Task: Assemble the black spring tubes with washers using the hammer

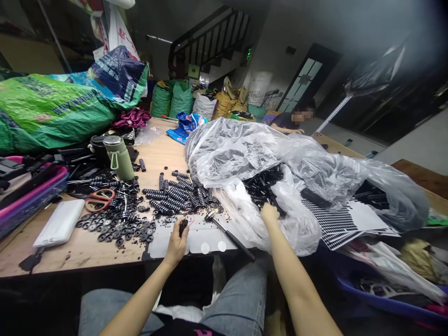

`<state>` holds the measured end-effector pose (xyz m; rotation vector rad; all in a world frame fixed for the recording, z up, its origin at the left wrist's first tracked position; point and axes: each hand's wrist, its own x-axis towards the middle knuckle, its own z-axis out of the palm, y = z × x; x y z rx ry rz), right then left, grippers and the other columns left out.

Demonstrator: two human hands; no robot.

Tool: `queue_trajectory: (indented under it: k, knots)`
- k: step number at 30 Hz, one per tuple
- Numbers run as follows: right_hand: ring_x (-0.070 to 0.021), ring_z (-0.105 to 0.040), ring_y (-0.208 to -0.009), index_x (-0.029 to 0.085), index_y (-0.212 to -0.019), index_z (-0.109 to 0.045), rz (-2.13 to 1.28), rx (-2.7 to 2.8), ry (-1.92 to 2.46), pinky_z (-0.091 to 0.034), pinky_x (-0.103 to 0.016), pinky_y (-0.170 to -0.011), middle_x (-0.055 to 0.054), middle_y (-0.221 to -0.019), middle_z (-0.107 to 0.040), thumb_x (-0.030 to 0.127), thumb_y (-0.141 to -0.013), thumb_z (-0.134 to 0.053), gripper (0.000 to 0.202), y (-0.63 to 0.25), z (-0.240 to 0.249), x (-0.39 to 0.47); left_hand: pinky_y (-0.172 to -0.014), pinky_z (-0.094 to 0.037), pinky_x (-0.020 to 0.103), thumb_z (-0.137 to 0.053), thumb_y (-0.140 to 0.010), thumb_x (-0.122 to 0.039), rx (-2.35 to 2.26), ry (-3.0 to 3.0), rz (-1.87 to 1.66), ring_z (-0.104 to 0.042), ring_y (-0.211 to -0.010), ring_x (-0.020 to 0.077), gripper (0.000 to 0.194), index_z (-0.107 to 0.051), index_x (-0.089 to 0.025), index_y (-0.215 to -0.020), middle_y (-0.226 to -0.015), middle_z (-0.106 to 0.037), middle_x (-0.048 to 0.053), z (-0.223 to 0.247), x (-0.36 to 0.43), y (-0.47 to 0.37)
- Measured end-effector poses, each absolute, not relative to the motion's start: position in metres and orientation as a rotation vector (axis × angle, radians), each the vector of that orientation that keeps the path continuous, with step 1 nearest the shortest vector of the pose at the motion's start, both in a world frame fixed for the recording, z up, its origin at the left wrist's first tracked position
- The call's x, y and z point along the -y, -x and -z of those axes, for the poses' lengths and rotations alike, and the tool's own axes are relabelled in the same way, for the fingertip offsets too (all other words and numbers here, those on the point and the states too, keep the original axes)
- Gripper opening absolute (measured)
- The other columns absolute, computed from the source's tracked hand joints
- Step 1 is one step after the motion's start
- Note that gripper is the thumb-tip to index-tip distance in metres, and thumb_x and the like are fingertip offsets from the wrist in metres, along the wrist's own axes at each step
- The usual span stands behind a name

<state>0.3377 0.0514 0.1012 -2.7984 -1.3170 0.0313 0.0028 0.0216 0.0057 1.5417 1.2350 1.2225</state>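
Note:
My left hand (178, 242) is closed around a small black cylindrical part (183, 226) above the front of the table. My right hand (269, 213) is at the mouth of a clear plastic bag (297, 224), its fingers curled among the black plastic parts (262, 184) inside. What those fingers grip is hidden. Between my hands a hammer (227, 233) with a black handle lies on a grey plate (164, 238). Beyond my left hand is a pile of black ribbed rollers (175, 193). Black discs (119, 228) are spread to the left.
Scissors (100, 200), a white power bank (59, 223) and a green flask (119, 158) stand or lie at left, beside a pink and purple basket (38, 189). Patterned sheets (332, 221) lie at right above a blue bin (367, 298). Another person (290, 119) is across the table.

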Motion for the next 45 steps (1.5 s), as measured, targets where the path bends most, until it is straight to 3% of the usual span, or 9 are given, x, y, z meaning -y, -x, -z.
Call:
queue_trajectory:
  k: [4,11,15,18,21,25,31,36,45]
  knots:
    - [-0.0270,-0.059,-0.084,0.007,-0.078,-0.064,-0.085,1.269,2.876,-0.040,-0.037,-0.073,-0.018,-0.081,-0.064,0.008,-0.071,-0.050,0.015,-0.359,-0.095,-0.045,-0.072,-0.044,0.029,-0.042,-0.079,-0.037,-1.283,-1.456,-1.251,-0.055,-0.084,0.0164,0.035,-0.045,-0.019,-0.110,-0.089,-0.057,0.005,-0.019,-0.025,-0.001]
    - [-0.0192,-0.056,-0.089,0.017,-0.103,-0.057,0.088,1.473,2.590,-0.038,-0.029,-0.075,-0.011,-0.095,-0.062,0.029,-0.087,-0.033,0.031,-0.319,-0.126,-0.042,-0.077,-0.043,0.030,-0.047,-0.076,-0.039,-1.302,-1.502,-1.204,-0.055,-0.087,0.0177,0.030,-0.054,-0.018,-0.096,-0.088,-0.060,0.005,-0.061,-0.028,0.006]
    - [-0.0128,-0.056,-0.064,0.019,-0.080,-0.065,-0.718,2.208,1.805,-0.040,-0.020,-0.058,-0.001,-0.071,-0.063,0.042,-0.079,-0.047,0.029,-0.255,-0.165,-0.041,-0.079,-0.041,0.031,-0.056,-0.070,-0.037,-1.078,-1.674,-1.072,-0.054,-0.088,0.0187,0.028,-0.059,-0.018,-0.089,-0.091,-0.060,0.006,-0.096,-0.028,-0.001]
    - [-0.0117,-0.056,-0.062,0.019,-0.077,-0.065,-1.123,2.400,1.315,-0.042,-0.020,-0.059,0.001,-0.067,-0.062,0.042,-0.076,-0.051,0.027,-0.202,-0.177,-0.042,-0.054,-0.043,0.024,-0.062,-0.063,-0.037,-0.878,-1.490,-0.788,-0.054,-0.057,0.0123,0.024,-0.059,-0.014,-0.069,-0.061,-0.057,0.001,-0.106,-0.027,-0.007]
    - [-0.0173,-0.054,-0.091,0.020,-0.109,-0.053,-0.830,2.252,1.319,-0.042,-0.030,-0.080,-0.005,-0.099,-0.058,0.047,-0.072,-0.053,0.046,-0.165,-0.165,-0.039,-0.032,-0.025,0.016,-0.063,-0.061,-0.038,-0.946,-1.108,-0.708,-0.032,-0.030,0.0036,0.027,-0.053,-0.014,-0.065,-0.038,-0.039,-0.008,-0.099,-0.026,-0.006]
    - [-0.0298,-0.028,-0.120,0.018,-0.131,-0.022,-0.404,2.225,1.398,-0.026,-0.046,-0.097,-0.014,-0.129,-0.032,0.046,-0.042,-0.075,0.108,-0.144,-0.131,-0.027,-0.029,-0.018,0.014,-0.066,-0.059,-0.040,-1.051,-0.907,-0.834,-0.027,-0.028,0.0020,0.033,-0.051,-0.014,-0.074,-0.038,-0.037,-0.010,-0.090,-0.027,0.004]
    - [-0.0264,-0.025,-0.123,0.015,-0.133,-0.013,-0.518,2.201,1.184,-0.025,-0.041,-0.102,-0.015,-0.132,-0.028,0.040,-0.046,-0.076,0.111,-0.137,-0.111,-0.015,-0.031,-0.029,0.016,-0.048,-0.072,-0.048,-0.896,-0.804,-0.990,-0.041,-0.036,0.0040,0.045,-0.050,-0.019,-0.107,-0.061,-0.054,-0.004,-0.090,-0.030,0.010]
    - [-0.0236,-0.022,-0.125,0.015,-0.132,-0.015,-0.612,2.213,1.000,-0.022,-0.038,-0.105,-0.014,-0.134,-0.026,0.037,-0.051,-0.073,0.101,-0.130,-0.112,-0.009,-0.047,-0.044,0.022,-0.053,-0.070,-0.041,-0.895,-0.681,-1.101,-0.054,-0.051,0.0092,0.033,-0.055,-0.015,-0.090,-0.066,-0.058,0.000,-0.085,-0.029,0.006]
    - [-0.0229,-0.026,-0.123,0.016,-0.130,-0.015,-0.708,2.130,1.048,-0.024,-0.036,-0.103,-0.013,-0.131,-0.028,0.027,-0.047,-0.075,0.103,-0.126,-0.093,-0.010,-0.035,-0.040,0.019,-0.056,-0.068,-0.040,-0.920,-0.612,-1.020,-0.050,-0.038,0.0079,0.029,-0.051,-0.014,-0.083,-0.056,-0.051,-0.004,-0.090,-0.022,-0.001]
